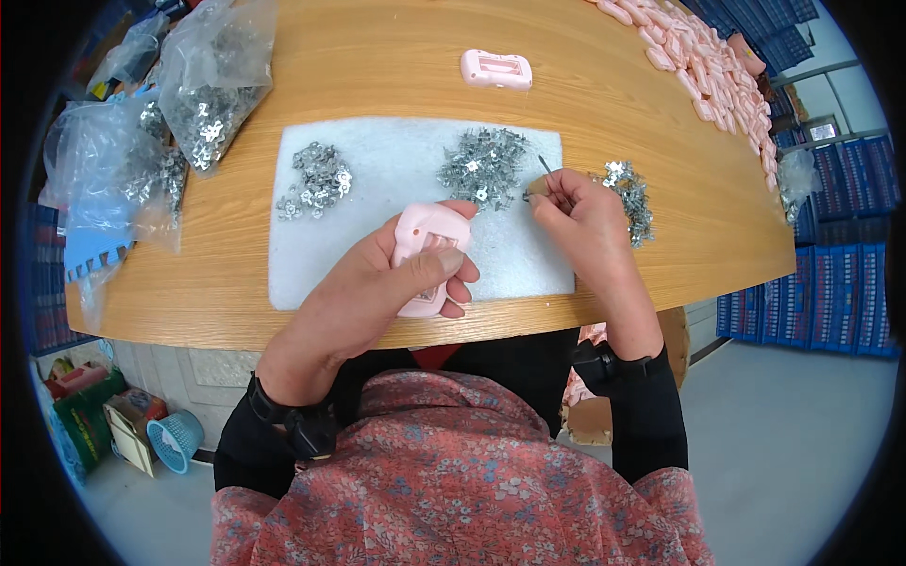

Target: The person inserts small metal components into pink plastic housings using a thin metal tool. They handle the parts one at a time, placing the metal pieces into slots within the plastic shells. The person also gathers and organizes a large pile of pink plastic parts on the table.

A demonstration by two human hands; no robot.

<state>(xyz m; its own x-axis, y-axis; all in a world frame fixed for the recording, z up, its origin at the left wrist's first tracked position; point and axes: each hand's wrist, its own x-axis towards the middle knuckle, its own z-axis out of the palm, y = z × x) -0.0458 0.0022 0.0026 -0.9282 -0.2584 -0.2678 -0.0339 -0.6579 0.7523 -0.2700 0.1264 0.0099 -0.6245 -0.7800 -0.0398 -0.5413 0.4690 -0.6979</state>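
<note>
My left hand (pixel 363 283) is closed around a pink plastic casing (pixel 433 226), its thumb lying across the casing's recessed middle. To the right, my right hand (pixel 587 212) pinches a thin dark metal tool (pixel 545 165) whose end sticks out past the fingers. A tiny bit at the fingertips is too small to make out. Just left of those fingers lies a heap of small silver metal clips (pixel 481 165) on a white foam sheet (pixel 377 141). A smaller pile of clips (pixel 318 179) is at the sheet's left, and another clip pile (pixel 634 200) lies beyond my right hand.
A second pink casing (pixel 496 69) lies alone on the wooden table (pixel 377 57). Many pink casings (pixel 708 75) are heaped at the far right. Clear bags of metal parts (pixel 209 113) stand at the left. Blue crates (pixel 812 297) and a blue basket (pixel 176 441) are beyond the table.
</note>
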